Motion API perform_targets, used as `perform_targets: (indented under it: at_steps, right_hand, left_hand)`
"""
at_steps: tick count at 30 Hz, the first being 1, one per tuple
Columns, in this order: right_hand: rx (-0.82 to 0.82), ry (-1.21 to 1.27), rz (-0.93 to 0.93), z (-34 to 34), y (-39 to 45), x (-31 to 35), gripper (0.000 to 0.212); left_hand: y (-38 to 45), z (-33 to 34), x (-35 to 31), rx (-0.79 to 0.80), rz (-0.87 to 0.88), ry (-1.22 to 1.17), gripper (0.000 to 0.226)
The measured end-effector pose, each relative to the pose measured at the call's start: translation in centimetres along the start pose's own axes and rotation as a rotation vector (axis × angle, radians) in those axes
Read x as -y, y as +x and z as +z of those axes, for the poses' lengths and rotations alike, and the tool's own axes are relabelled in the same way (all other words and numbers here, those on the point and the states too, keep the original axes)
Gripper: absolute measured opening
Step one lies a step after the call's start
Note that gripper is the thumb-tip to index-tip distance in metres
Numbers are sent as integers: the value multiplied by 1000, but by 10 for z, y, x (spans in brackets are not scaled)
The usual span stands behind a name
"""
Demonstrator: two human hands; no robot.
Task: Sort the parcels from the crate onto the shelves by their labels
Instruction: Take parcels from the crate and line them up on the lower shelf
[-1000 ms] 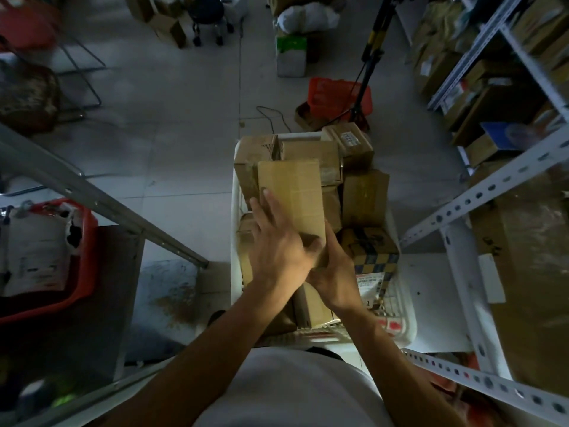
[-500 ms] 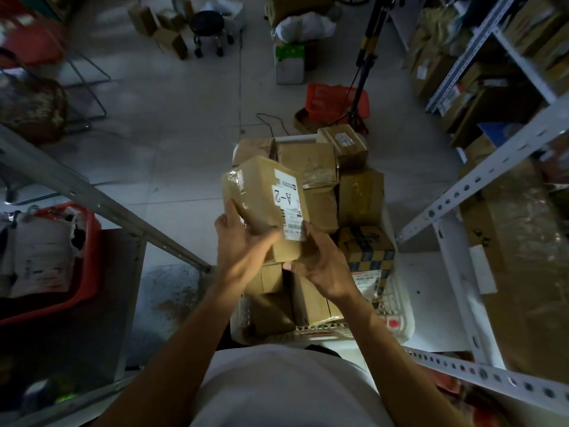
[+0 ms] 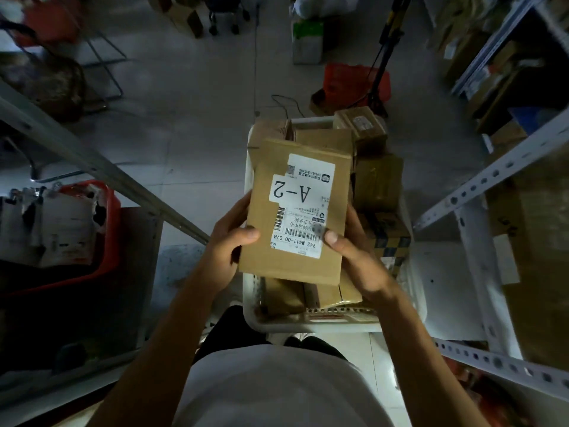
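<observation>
One held parcel (image 3: 295, 217), two hands, one white crate (image 3: 308, 325), two red baskets.

One view only, from the person's head, looking steeply down and a little forward; wide-angle, so straight shelf rails (image 3: 480, 186) bow at the edges; nearest, at the bottom, the wearer's own torso and forearms; close below at centre, the white crate (image 3: 311, 325) on the floor; farther up the frame the tiled floor (image 3: 184, 103) runs away; shelving flanks left and right.
</observation>
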State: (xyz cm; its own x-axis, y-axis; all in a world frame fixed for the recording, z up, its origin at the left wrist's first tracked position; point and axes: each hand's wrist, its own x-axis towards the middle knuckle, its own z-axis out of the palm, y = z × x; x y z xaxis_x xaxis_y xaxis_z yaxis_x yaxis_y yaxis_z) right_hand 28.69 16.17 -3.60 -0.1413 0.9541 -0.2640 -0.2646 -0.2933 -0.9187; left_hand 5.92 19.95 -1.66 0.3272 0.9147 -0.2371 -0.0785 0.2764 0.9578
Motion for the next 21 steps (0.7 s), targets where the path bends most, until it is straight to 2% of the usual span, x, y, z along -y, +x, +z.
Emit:
perform_targets:
  at_steps: [2,6,8,10,13,17,21]
  right_hand:
    - [-30,62,-6,-2,3,5,102]
    - [-86,146,-17,-3,14,13,78]
    - [-142,172,11,-1,19,12,71]
    - [-240,219,25,0,22,12,74]
    - [-415,247,-7,2,25,16,82]
    - [-585,262,-68,13,28,18,90]
    - [-632,336,-79,27,23,18,81]
  left_hand:
    - [-7,-4,3,64,-34,-36,49]
    - [-11,-5,18,115,-115,-133,47]
    - [-11,0,24,74,-141,-157,55]
    - [-10,7,26,-6,-163,-151,64]
    - [-4,14,29,-144,-125,-140,49]
    - [6,36,30,-230,-177,-359,70]
    - [11,61,32,-259,-87,-425,84]
